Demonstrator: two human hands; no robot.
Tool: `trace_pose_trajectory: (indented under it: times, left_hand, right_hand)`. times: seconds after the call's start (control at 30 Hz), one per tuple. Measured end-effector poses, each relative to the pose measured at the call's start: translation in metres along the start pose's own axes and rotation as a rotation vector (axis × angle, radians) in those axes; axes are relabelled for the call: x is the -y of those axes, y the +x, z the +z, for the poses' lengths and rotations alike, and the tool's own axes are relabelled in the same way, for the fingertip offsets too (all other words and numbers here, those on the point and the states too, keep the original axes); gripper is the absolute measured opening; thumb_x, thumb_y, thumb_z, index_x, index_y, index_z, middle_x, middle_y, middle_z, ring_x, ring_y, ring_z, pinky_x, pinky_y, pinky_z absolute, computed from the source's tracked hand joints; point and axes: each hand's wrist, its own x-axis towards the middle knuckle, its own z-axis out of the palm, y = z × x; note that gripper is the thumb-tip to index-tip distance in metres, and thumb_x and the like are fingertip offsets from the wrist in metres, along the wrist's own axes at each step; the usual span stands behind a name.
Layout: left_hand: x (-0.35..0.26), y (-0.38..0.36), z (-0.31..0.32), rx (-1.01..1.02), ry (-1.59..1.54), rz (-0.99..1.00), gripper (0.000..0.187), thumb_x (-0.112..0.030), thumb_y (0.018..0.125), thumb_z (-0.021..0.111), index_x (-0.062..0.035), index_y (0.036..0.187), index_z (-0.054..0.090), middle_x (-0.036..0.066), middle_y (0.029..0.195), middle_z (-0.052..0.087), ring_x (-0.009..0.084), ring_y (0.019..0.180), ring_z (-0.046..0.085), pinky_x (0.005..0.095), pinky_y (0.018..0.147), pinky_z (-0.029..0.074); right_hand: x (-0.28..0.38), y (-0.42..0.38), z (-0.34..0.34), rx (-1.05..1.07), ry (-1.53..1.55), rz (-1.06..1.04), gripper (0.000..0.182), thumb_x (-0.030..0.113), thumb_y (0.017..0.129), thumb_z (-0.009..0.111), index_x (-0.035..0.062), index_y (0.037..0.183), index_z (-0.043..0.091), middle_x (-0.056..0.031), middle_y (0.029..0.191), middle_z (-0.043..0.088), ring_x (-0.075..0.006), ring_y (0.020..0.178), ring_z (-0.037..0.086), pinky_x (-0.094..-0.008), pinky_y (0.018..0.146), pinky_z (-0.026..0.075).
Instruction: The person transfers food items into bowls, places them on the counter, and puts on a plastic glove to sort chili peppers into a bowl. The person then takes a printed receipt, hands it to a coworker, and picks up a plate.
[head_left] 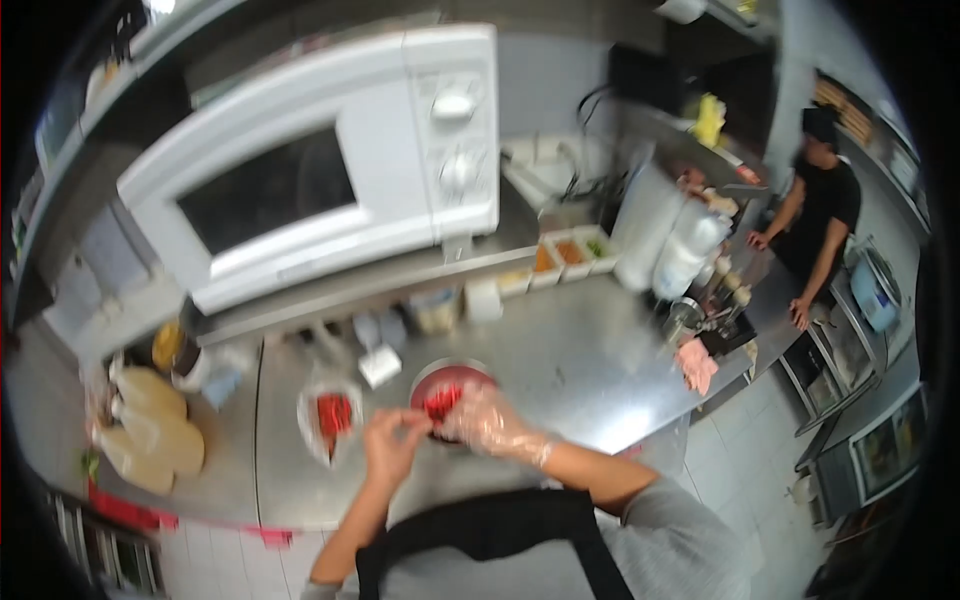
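A round red-rimmed bowl [450,369] stands on the steel counter, with bright red food [441,400] at my hands. My right hand [490,423], in a clear plastic glove, is at the bowl's right side, its fingers closed on the red food. My bare left hand [393,440] is at the bowl's lower left edge, thumb and fingertips pinched together; what they hold is too small to make out. Left of the bowl lies a clear plastic bag or tray [312,400] with red pieces inside.
A white microwave [390,150] sits on a shelf above the counter. Yellowish jugs [150,430] stand at the left. Small food trays [570,255], a large white container [645,225] and a pink cloth [696,365] are rightward. Another person [825,200] leans on the far counter.
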Motion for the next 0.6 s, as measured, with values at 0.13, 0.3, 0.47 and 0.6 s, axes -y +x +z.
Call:
trace_pose_trajectory:
  times: [0.13, 0.3, 0.47, 0.6]
  left_hand:
    - [0.006, -0.001, 0.018, -0.085, -0.232, -0.108, 0.012, -0.008, 0.071, 0.077, -0.0049, 0.078, 0.068, 0.008, 0.076, 0.066, 0.0178, 0.072, 0.059, 0.0303, 0.071, 0.047]
    - [-0.024, -0.004, 0.043, -0.211, -0.314, -0.054, 0.013, -0.007, 0.070, 0.077, -0.0048, 0.078, 0.066, 0.007, 0.072, 0.059, 0.0185, 0.070, 0.058, 0.0303, 0.066, 0.047]
    - [-0.010, 0.016, 0.043, -0.176, 0.284, 0.088, 0.017, -0.018, 0.067, 0.077, -0.0110, 0.079, 0.068, 0.007, 0.090, 0.065, 0.0271, 0.088, 0.056, 0.0394, 0.086, 0.037]
    - [-0.046, 0.041, 0.069, -0.186, 0.380, 0.302, 0.016, -0.015, 0.067, 0.075, -0.0107, 0.081, 0.068, 0.007, 0.094, 0.066, 0.0291, 0.091, 0.055, 0.0407, 0.087, 0.038]
  right_hand:
    - [0.014, -0.003, -0.011, -0.232, 0.081, 0.118, 0.005, 0.016, 0.077, 0.062, 0.0140, 0.076, 0.066, -0.0051, 0.078, 0.065, -0.0241, 0.077, 0.060, -0.0375, 0.068, 0.046]
    - [0.010, 0.005, -0.016, -0.486, 0.230, 0.277, 0.009, 0.014, 0.081, 0.060, 0.0058, 0.079, 0.063, -0.0089, 0.078, 0.063, -0.0304, 0.074, 0.058, -0.0415, 0.070, 0.047]
    - [-0.033, -0.018, -0.054, -0.430, 0.096, 0.342, 0.014, 0.021, 0.079, 0.063, 0.0090, 0.082, 0.069, -0.0096, 0.079, 0.063, -0.0292, 0.076, 0.058, -0.0405, 0.072, 0.046]
    - [-0.090, -0.077, -0.058, -0.277, 0.001, 0.420, 0.016, 0.023, 0.078, 0.063, 0.0090, 0.078, 0.070, -0.0091, 0.078, 0.064, -0.0270, 0.078, 0.059, -0.0398, 0.073, 0.046]
